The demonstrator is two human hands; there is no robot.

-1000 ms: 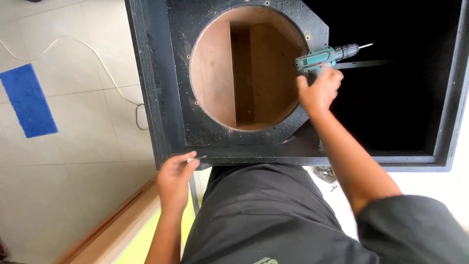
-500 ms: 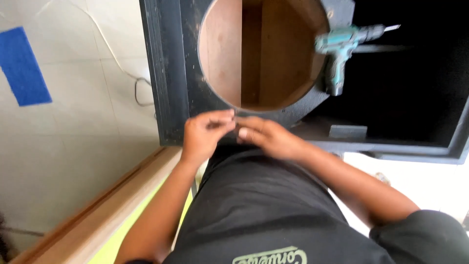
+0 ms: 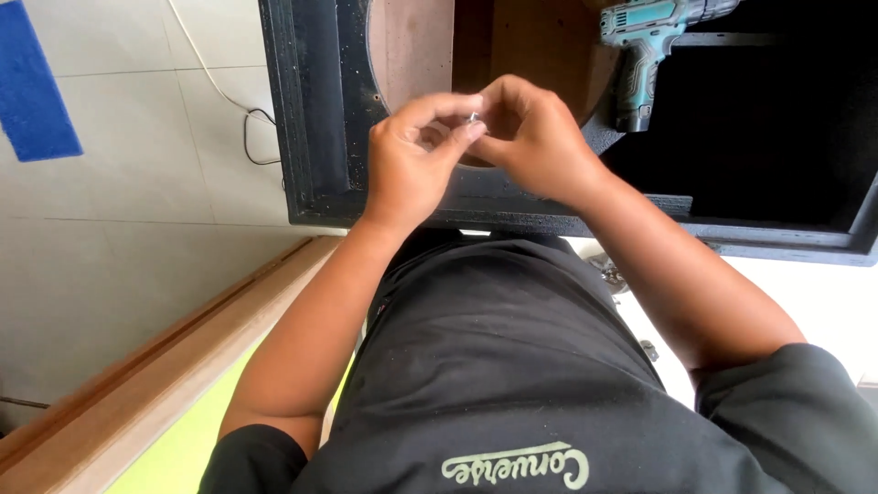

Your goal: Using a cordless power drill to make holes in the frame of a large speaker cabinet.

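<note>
My left hand (image 3: 416, 155) and my right hand (image 3: 530, 137) meet in front of me over the near edge of a black speaker box (image 3: 315, 137). Between their fingertips is a small shiny metal piece (image 3: 474, 117), probably a screw; which hand really grips it I cannot tell. The box has a large round hole showing brown wood (image 3: 412, 55) inside. A teal cordless drill (image 3: 645, 46) lies untouched on the box's top, to the right of the hole.
The box stands on a pale tiled floor (image 3: 137, 238). A white cable (image 3: 229, 96) runs along its left side, and a blue tape patch (image 3: 32, 87) lies at far left. A wooden board with a yellow-green face (image 3: 174, 384) lies at lower left. Small dark bits (image 3: 608, 270) lie by my right knee.
My right hand let go of the drill and came down to meet my left hand, which rose from the box's edge. Both now finger a small metal piece. The view tilted downward.
</note>
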